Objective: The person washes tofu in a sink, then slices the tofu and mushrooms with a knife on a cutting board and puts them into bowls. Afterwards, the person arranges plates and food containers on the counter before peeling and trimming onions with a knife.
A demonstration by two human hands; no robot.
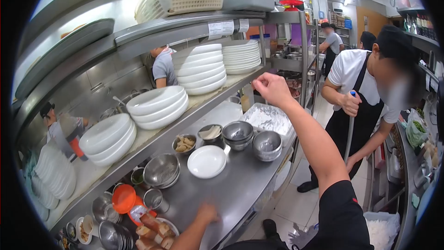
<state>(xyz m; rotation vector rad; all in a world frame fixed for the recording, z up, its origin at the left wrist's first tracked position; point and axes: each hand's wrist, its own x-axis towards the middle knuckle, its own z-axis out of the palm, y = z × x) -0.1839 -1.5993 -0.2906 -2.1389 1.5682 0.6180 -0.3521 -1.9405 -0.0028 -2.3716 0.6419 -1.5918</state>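
Observation:
My right hand [270, 88] is raised beside the edge of the plate shelf, above a white-dusted tray [268, 116]. Its fingers are curled together, and I cannot make out whether anything is in them. Low over the steel counter [231, 169], my left hand [208, 213] is smeared by motion, so its fingers do not show clearly. A white plate [206, 161] lies on the counter between the hands. Metal bowls [267, 145] stand near the tray. Close to my left forearm are brown-and-white food pieces [155, 231] on a plate and a metal cup [156, 200].
White plates [200, 69] are stacked along the shelf above the counter. An orange bowl [124, 198] and several metal bowls crowd the left end. On my right, a person in a black apron [358, 111] holds a long handle in the aisle, near a tub of white contents [384, 234].

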